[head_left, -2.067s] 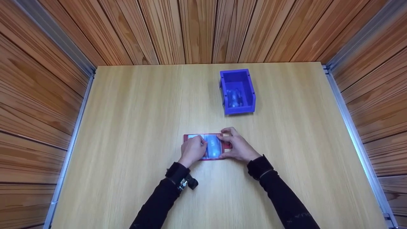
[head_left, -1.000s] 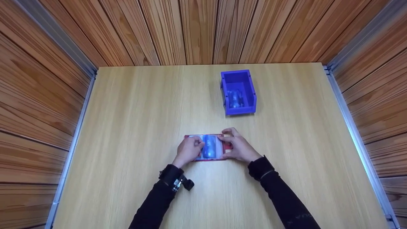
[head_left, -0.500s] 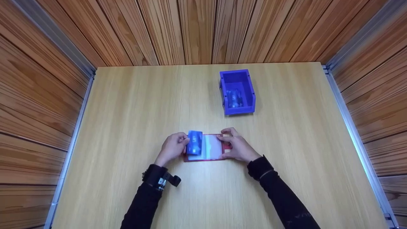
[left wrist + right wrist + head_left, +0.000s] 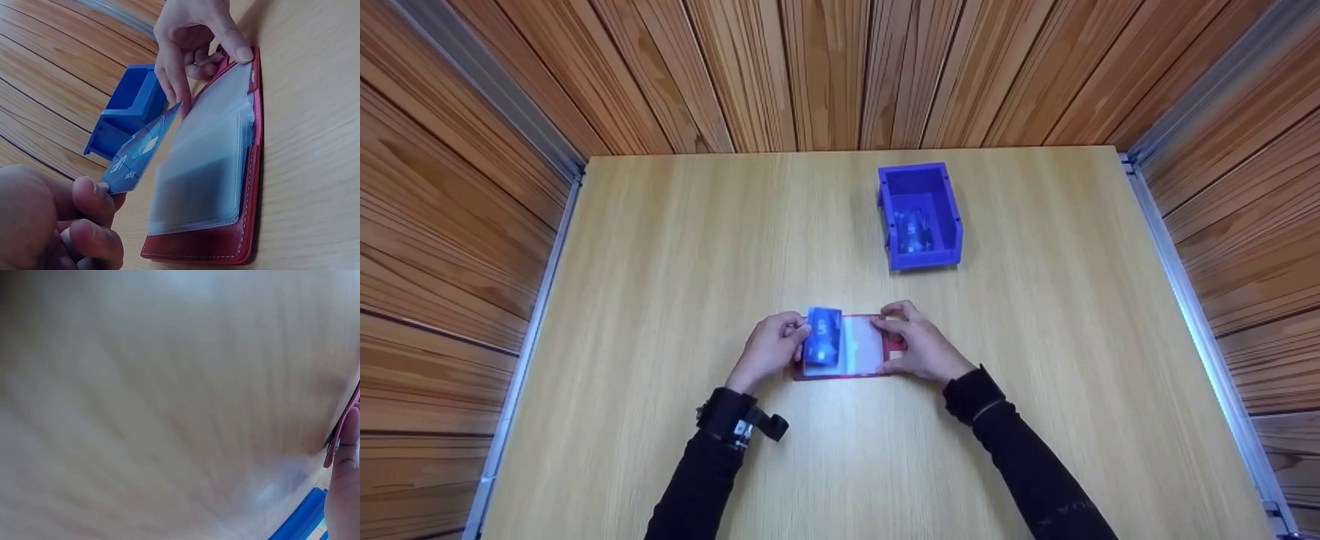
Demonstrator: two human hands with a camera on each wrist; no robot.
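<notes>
My left hand (image 4: 771, 345) pinches a blue bank card (image 4: 823, 337) by its edge, thumb against fingertips. In the left wrist view the card (image 4: 138, 154) is tilted and raised over an open red card holder (image 4: 197, 243) with white stitching and clear plastic sleeves (image 4: 194, 191). That holder lies flat on the table, spread open. At its right end my right hand (image 4: 921, 345) holds it, thumb on the near edge and fingers at the far edge. The right wrist view catches only part of that hand (image 4: 344, 486) beside the red edge.
Beyond the card holder stands a blue-purple plastic bin (image 4: 924, 261) with shiny blue cards (image 4: 913, 231) inside. Wood-plank walls (image 4: 825, 75) with metal rails enclose the light wooden table (image 4: 682, 247) at the back and sides.
The blue card was lying over the holder's right page, then my left hand drew it leftward and lifted it. Over the last half second it has shifted slightly right. My right hand stays put.
</notes>
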